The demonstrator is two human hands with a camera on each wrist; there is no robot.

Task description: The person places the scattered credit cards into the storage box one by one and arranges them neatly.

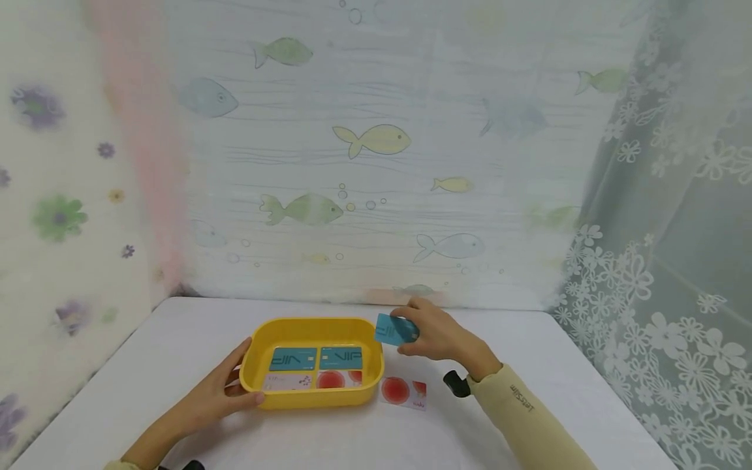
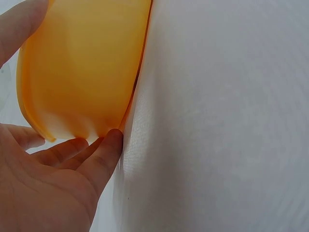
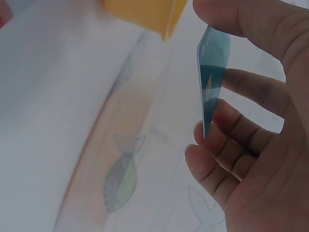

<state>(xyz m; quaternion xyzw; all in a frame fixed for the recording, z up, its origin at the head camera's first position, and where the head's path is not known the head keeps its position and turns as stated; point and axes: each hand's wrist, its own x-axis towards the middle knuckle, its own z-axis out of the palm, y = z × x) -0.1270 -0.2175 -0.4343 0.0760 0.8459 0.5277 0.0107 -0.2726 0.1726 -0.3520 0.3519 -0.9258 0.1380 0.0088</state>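
Observation:
My right hand (image 1: 437, 333) holds a blue VIP card (image 1: 395, 329) between thumb and fingers, raised beside the right rim of a yellow tray (image 1: 311, 398). In the right wrist view the card (image 3: 212, 79) is seen nearly edge-on. Around the tray's left end my left hand (image 1: 214, 398) grips the wall, thumb at the front corner and fingers along the side. Inside the tray lie two blue VIP cards (image 1: 292, 359) at the back, with a pale pink card (image 1: 286, 380) and a card with red circles (image 1: 331, 379) in front.
A second red-circle card (image 1: 402, 393) lies on the white tabletop (image 1: 352, 440), just right of the tray. Behind the table hangs a fish-patterned curtain (image 1: 376, 196); floral curtains stand on both sides.

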